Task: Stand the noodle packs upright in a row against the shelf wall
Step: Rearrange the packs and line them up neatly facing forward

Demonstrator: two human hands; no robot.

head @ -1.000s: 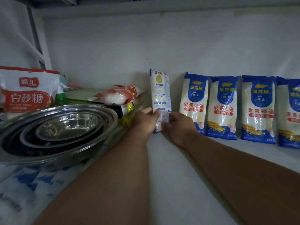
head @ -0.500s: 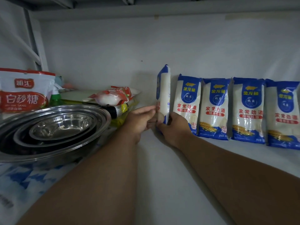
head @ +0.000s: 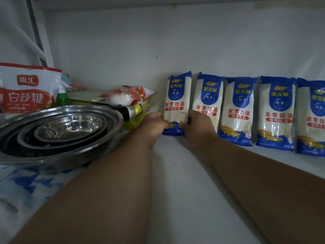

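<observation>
My left hand (head: 154,126) and my right hand (head: 195,127) both grasp the leftmost noodle pack (head: 177,101) near its bottom, my left grip curled round its lower left edge and my right grip pinching its lower right edge. The pack stands upright on the white shelf (head: 184,173), label facing me, its back to the shelf wall (head: 158,41); whether it actually touches the wall I cannot tell. Just beside it on the right stands a second noodle pack (head: 208,95), partly covered by my right hand, then a third noodle pack (head: 239,110), a fourth noodle pack (head: 277,111) and a fifth noodle pack (head: 313,117) cut off by the frame edge, all upright in a row along the wall. To my left sits a nest of steel bowls (head: 58,131), with a red-and-white sugar bag (head: 28,88) behind it, a green spray bottle (head: 61,97) next to that, and a heap of small packets (head: 128,97) lying over a dark-capped bottle (head: 130,111).
</observation>
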